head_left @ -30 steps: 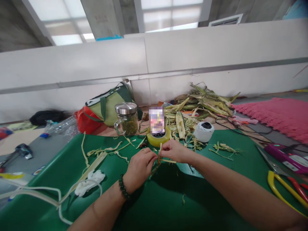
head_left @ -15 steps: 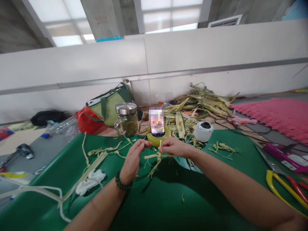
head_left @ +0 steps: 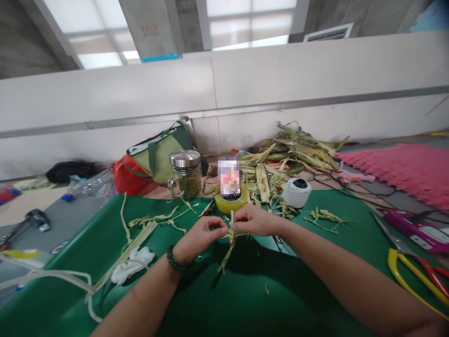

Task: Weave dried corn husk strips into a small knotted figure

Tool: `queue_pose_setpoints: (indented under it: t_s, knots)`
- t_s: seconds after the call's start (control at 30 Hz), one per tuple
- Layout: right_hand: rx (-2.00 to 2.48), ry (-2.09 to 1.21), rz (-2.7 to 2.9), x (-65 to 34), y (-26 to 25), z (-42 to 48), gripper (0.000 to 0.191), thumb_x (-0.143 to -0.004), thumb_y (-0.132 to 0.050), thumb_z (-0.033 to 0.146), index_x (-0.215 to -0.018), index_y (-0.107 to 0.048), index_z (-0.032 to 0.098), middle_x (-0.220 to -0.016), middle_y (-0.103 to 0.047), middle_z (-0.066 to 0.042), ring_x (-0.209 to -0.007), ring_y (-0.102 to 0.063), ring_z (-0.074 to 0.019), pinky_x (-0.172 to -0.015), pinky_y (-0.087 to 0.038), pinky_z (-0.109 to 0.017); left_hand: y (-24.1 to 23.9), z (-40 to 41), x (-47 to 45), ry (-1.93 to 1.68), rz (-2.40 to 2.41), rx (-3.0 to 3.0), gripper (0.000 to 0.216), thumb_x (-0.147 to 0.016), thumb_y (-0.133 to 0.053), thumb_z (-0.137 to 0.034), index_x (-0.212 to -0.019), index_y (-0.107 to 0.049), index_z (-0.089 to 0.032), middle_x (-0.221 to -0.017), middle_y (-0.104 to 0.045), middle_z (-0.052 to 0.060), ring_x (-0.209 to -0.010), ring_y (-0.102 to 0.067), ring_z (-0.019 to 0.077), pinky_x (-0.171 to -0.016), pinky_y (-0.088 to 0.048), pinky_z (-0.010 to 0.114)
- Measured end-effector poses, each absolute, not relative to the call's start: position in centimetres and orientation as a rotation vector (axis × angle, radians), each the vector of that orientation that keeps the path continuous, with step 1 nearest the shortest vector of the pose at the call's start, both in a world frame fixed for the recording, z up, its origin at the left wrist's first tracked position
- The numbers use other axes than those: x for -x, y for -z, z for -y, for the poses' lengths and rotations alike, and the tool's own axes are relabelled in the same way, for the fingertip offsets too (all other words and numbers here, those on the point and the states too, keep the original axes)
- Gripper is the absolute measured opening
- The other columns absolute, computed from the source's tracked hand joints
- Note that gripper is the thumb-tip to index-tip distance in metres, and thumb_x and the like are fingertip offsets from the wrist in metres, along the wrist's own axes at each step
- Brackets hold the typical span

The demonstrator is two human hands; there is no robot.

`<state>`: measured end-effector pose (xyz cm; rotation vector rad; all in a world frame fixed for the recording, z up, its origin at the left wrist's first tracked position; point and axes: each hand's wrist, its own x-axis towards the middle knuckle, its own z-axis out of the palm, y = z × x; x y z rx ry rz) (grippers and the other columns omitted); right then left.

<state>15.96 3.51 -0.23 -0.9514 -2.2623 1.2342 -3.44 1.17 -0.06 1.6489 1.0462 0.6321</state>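
Observation:
Between my hands, above the green mat (head_left: 210,299), is a small knotted figure of corn husk strips (head_left: 231,239) with loose ends hanging down. My right hand (head_left: 254,220) pinches its upper part, where a short strip sticks up. From the left, my left hand (head_left: 206,231) closes thumb and fingertips on the side strip of the husk piece. A dark green bead bracelet (head_left: 174,260) circles the left wrist. Just beyond my hands a phone (head_left: 229,180) with a blurred screen leans upright in a yellow tape roll (head_left: 230,202).
Husks (head_left: 294,147) lie piled at the back, with a white thread spool (head_left: 296,193) in front. A lidded glass mug (head_left: 185,175) and a green bag (head_left: 159,157) stand back left. Large scissors (head_left: 400,248) lie right; a crumpled white tissue (head_left: 133,266) lies left.
My left hand has come down and to the right, and its fingers have closed on the side strip. The right hand keeps its pinch, nearly in place.

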Motion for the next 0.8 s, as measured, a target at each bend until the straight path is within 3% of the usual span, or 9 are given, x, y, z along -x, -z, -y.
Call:
queue_pose_setpoints:
  t_s: [0.1, 0.27, 0.57, 0.67, 0.8]
  knots:
    - [0.933, -1.284, 2.267, -16.1, 0.1, -3.7, 0.027, -0.072, -0.052, 0.031, -0.052, -0.042, 0.016, -0.049, -0.03, 0.008, -0.048, -0.027, -0.0057, -0.047, -0.021, -0.021, -0.1, -1.4, 3.7, -0.623, -1.02, -1.569, 0.022, -0.069, -0.067, -0.035, -0.069, -0.065, -0.013, -0.071, -0.064, 0.004, -0.07, -0.055, 0.0159, -0.068, -0.043, 0.027]
    - [0.929, -1.425, 2.114, -16.2, -0.1, -3.8, 0.032, -0.07, -0.054, 0.037, -0.05, -0.04, 0.017, -0.048, -0.028, 0.008, -0.048, -0.024, -0.0054, -0.046, -0.017, -0.022, -0.2, -0.5, 2.8, -0.916, -0.89, -1.864, 0.027, -0.08, -0.06, -0.037, -0.063, -0.055, -0.016, -0.079, -0.061, 0.005, -0.078, -0.054, 0.0172, -0.075, -0.042, 0.029]
    - [0.95, -1.686, 1.919, -15.7, 1.1, -3.8, 0.027, -0.07, -0.058, 0.04, -0.062, -0.053, 0.015, -0.044, -0.029, 0.01, -0.043, -0.02, -0.0052, -0.044, -0.013, -0.022, 0.3, -0.3, 2.5, -0.908, -0.864, -1.797, 0.025, -0.085, -0.053, -0.038, -0.072, -0.055, -0.016, -0.08, -0.063, 0.005, -0.077, -0.057, 0.0168, -0.073, -0.045, 0.028]
    - [1.016, -1.555, 2.007, -15.6, 1.0, -3.9, 0.022, -0.076, -0.053, 0.032, -0.067, -0.059, 0.013, -0.046, -0.034, 0.008, -0.044, -0.025, -0.0063, -0.045, -0.018, -0.021, 0.3, -0.2, 2.4, -0.89, -0.965, -1.914, 0.025, -0.087, -0.046, -0.034, -0.073, -0.056, -0.017, -0.077, -0.062, 0.004, -0.074, -0.055, 0.0154, -0.07, -0.043, 0.026]
    - [1.201, -0.94, 2.352, -16.0, -0.5, -3.1, 0.015, -0.078, -0.054, 0.018, -0.072, -0.067, 0.013, -0.059, -0.055, 0.001, -0.054, -0.043, -0.0096, -0.052, -0.027, -0.021, 0.5, 0.1, 2.1, -0.855, -1.1, -1.99, 0.023, -0.085, -0.044, -0.029, -0.07, -0.057, -0.016, -0.069, -0.058, 0.001, -0.067, -0.052, 0.0144, -0.063, -0.041, 0.025]
